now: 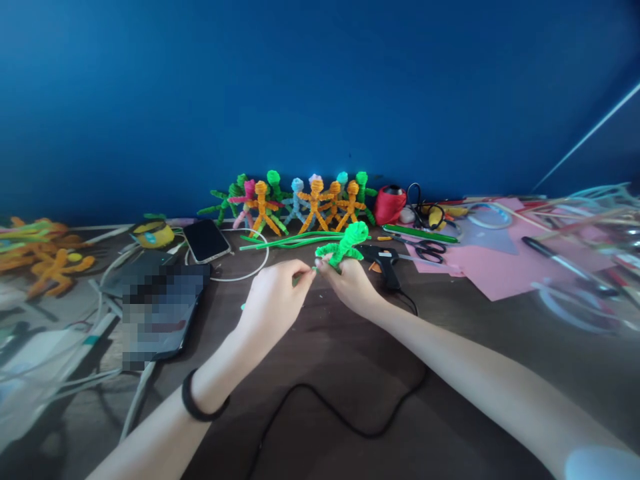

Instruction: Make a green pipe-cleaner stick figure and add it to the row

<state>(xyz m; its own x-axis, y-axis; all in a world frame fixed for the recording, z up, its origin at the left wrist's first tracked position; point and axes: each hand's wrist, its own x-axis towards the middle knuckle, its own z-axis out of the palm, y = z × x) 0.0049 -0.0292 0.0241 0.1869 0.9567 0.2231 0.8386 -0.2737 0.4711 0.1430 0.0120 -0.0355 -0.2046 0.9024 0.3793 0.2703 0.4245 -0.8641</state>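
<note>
I see the left hand [275,293] angled forward and inward, thumb and finger pinching a green tip [315,269]. Beside it, the right hand [349,283] reaches in from my right, fingers closed on the green figure [346,245], held head-up and tilted.

Craft wkspace, dk table [340,353], glue gun [388,268], scissors [431,251], pink ppr [493,277], fuzzy figs [261,200] by wall [300,87]
</note>
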